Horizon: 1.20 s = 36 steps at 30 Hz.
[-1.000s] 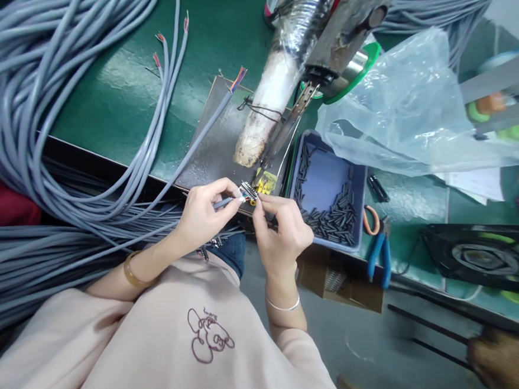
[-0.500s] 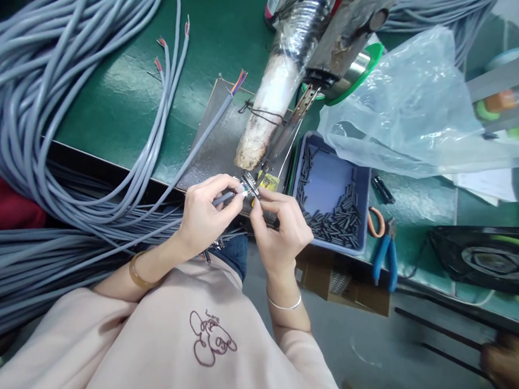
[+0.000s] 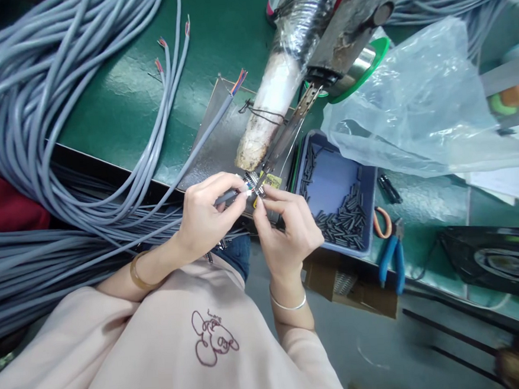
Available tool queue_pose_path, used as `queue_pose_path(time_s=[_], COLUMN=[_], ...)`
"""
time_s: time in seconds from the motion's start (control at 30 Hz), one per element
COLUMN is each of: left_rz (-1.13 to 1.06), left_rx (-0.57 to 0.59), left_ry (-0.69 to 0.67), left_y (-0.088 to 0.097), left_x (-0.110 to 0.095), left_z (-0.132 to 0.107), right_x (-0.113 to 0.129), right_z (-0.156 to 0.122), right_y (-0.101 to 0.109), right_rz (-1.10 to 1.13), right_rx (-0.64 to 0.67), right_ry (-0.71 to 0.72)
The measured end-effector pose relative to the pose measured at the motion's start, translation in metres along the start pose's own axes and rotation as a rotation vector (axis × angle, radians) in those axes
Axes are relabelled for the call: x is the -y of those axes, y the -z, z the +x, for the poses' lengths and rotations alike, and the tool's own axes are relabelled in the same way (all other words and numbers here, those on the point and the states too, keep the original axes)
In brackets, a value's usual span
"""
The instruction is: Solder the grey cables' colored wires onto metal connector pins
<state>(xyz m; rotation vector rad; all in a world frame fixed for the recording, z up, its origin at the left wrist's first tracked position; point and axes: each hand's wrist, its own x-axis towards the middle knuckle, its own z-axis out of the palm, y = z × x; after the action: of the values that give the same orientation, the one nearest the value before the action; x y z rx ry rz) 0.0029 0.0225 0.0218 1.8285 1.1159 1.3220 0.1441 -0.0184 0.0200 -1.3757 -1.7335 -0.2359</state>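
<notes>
My left hand [image 3: 214,212] pinches the end of a grey cable [image 3: 227,197], whose thin wires show just past the fingertips. My right hand [image 3: 286,225] is closed, thumb and forefinger pinching a small metal multi-pin connector [image 3: 255,183]. The wire ends meet the connector between both hands. Right above it, the tip of a soldering iron [image 3: 282,139] points down at the connector; it hangs from a fixed mount beside a wrapped white tube [image 3: 259,126]. A dark metal plate [image 3: 204,163] lies under this spot, with another grey cable's stripped end across it.
Large coils of grey cable [image 3: 34,86] fill the left. On the right stand a blue tray [image 3: 370,222] of short black tubes, blue-handled cutters [image 3: 392,256], a clear plastic bag [image 3: 413,106], a green-rimmed solder spool [image 3: 381,61] and a black fan [image 3: 490,261]. An open cardboard box [image 3: 368,296] sits below the table edge.
The connector has turned slightly under the iron tip, and my right hand has shifted a little to the right. My left hand keeps its pinch on the cable.
</notes>
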Motion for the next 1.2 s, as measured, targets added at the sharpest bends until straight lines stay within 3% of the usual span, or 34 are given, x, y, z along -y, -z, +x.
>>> queue_pose_path(time_s=[0.7, 1.2], left_rz=[0.056, 0.067], left_rx=[0.009, 0.078], left_ry=[-0.010, 0.007], left_y=[0.0004, 0.0022], left_x=[-0.0010, -0.0005], left_z=[0.0001, -0.0013], right_x=[-0.0021, -0.0025], right_z=[0.0022, 0.0000], right_y=[-0.0006, 0.0029], right_rz=[-0.013, -0.018], right_rx=[0.005, 0.055], right_ry=[0.023, 0.018])
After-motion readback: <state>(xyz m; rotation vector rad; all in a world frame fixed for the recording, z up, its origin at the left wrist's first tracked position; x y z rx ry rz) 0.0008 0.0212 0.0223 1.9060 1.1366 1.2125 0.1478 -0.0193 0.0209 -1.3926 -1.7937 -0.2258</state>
